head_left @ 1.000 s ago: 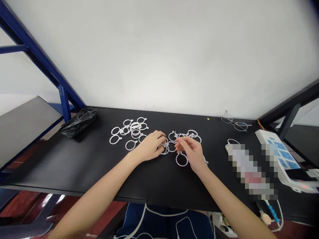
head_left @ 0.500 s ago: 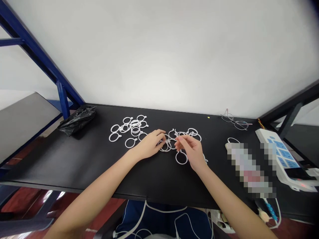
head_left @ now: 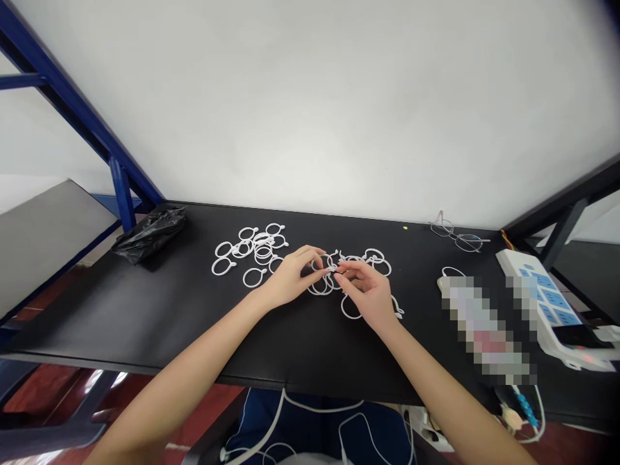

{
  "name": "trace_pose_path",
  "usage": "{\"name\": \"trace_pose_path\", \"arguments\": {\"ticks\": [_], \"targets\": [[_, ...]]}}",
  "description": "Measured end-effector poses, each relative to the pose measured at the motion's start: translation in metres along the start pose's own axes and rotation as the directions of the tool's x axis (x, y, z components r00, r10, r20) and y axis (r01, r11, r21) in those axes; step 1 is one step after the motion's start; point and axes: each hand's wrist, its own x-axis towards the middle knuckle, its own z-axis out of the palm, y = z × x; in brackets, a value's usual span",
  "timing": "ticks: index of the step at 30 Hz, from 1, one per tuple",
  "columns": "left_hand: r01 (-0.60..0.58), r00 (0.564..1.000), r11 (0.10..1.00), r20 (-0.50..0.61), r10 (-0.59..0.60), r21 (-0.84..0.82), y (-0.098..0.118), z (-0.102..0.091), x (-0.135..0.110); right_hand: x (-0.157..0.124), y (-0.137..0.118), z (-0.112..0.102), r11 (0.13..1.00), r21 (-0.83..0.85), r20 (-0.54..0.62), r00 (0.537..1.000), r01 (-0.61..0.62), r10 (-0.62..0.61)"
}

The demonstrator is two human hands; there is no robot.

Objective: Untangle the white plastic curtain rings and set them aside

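Note:
Several white plastic rings lie on the black table (head_left: 145,323). One loose pile of rings (head_left: 252,252) sits to the left, another group of rings (head_left: 375,259) lies behind my hands. My left hand (head_left: 290,278) and my right hand (head_left: 368,290) meet at the table's middle. Both pinch the same white ring (head_left: 328,265), lifted slightly above the table. A few more rings lie under and between my fingers, and one ring (head_left: 349,311) is partly hidden below my right hand.
A crumpled black plastic bag (head_left: 150,234) lies at the far left. A pair of glasses (head_left: 458,236) sits by the wall at the right. A white power strip (head_left: 552,303) and a blurred object (head_left: 484,329) lie at the right. Blue metal frame (head_left: 116,187) stands at the left.
Both hands have come together and lifted a ring between their fingertips. Before, they rested apart on the rings lying on the table.

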Motion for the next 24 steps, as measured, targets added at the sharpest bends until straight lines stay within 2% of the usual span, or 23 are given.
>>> {"name": "trace_pose_path", "arguments": {"ticks": [3, 7, 14, 24], "targets": [[0.006, 0.999, 0.999, -0.044, -0.008, -0.054, 0.0027, -0.0001, 0.0012, -0.0019, 0.0022, 0.0019, 0.998, -0.041, 0.022, 0.999, 0.049, -0.048], [0.013, 0.998, 0.995, -0.056, -0.019, -0.097, 0.0054, -0.0006, 0.0017, -0.0034, 0.0040, 0.0022, 0.999, -0.007, -0.006, 0.999, 0.049, -0.049], [-0.003, 1.000, 1.000, -0.015, 0.002, -0.022, 0.0070, -0.0021, 0.0008, -0.0025, 0.0057, 0.0006, 0.998, -0.007, -0.022, 0.998, 0.063, -0.063], [-0.008, 1.000, 1.000, 0.015, 0.008, -0.007, 0.0080, -0.0025, -0.0006, -0.0022, 0.0070, 0.0007, 0.994, -0.018, -0.028, 0.994, 0.104, -0.105]]}}
